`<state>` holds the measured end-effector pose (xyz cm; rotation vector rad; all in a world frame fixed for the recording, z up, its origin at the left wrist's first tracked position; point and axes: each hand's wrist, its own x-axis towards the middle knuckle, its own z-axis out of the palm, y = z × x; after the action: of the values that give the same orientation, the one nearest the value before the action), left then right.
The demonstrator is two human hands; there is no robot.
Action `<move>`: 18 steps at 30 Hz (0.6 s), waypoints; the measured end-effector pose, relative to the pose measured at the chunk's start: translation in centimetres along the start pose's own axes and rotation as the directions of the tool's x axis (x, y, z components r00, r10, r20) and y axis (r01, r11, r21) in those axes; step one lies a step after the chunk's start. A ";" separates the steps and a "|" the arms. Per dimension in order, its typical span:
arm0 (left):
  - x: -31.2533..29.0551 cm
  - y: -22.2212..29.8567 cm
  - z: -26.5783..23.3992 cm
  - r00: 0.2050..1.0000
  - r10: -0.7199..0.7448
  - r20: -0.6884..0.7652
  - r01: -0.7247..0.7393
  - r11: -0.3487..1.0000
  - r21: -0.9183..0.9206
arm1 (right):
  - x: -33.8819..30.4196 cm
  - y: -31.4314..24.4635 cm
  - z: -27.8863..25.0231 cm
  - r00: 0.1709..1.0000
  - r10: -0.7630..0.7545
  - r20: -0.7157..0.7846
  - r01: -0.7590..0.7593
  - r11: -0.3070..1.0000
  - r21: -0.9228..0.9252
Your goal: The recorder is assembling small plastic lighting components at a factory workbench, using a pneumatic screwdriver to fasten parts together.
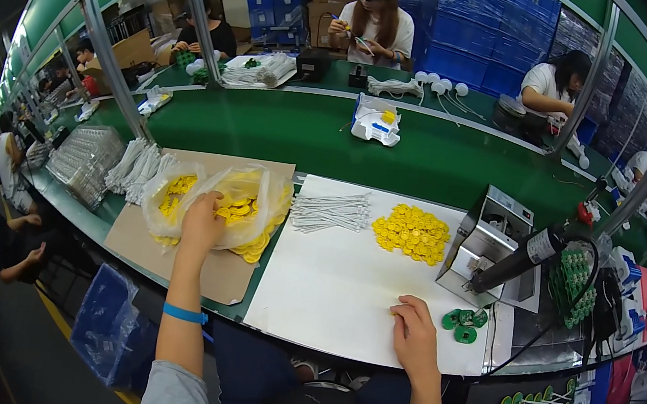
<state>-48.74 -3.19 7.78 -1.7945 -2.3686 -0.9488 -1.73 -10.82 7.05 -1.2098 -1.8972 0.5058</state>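
Observation:
My left hand [203,223] reaches over a clear plastic bag [160,216] filled with small round yellow parts [238,208]. Its fingers curl inward at the bag's mouth, and whatever lies between them is hidden. Over the white sheet [319,292], my right hand [415,336] has its thumb and forefinger brought together. A tiny yellowish spot shows at those fingertips, too small to name. Farther up the sheet lie a loose pile of yellow parts [412,233] and a bundle of white cables [330,212]. Several green round pieces [464,334] sit right of my right hand.
A metal fixture [491,242] with a black cylindrical tool [527,255] stands at the right, its cord trailing to the bench edge. Green circuit boards [574,287] are beyond it. Cardboard [132,237] lies under the bag. A white box [377,120] rests on the green belt [283,134]. Co-workers sit opposite.

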 end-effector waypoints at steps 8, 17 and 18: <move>0.1 1.4 0.0 0.989 -0.087 -0.120 0.051 0.960 -0.274 | 0.3 0.3 -1.0 1.000 -0.012 -0.013 0.012 1.000 -0.005; -8.3 15.9 1.5 0.959 0.210 0.191 0.005 0.659 -0.752 | 0.4 1.4 -0.6 1.000 0.014 0.010 -0.014 1.000 0.016; -9.4 17.9 2.0 0.923 0.289 0.255 -0.012 0.682 -0.732 | 0.4 1.6 -0.3 1.000 0.016 -0.023 -0.016 1.000 0.002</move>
<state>-29.12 -7.68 10.74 -2.5687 -2.0824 -1.8753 -0.64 -9.79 6.31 -1.2261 -1.8686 0.4999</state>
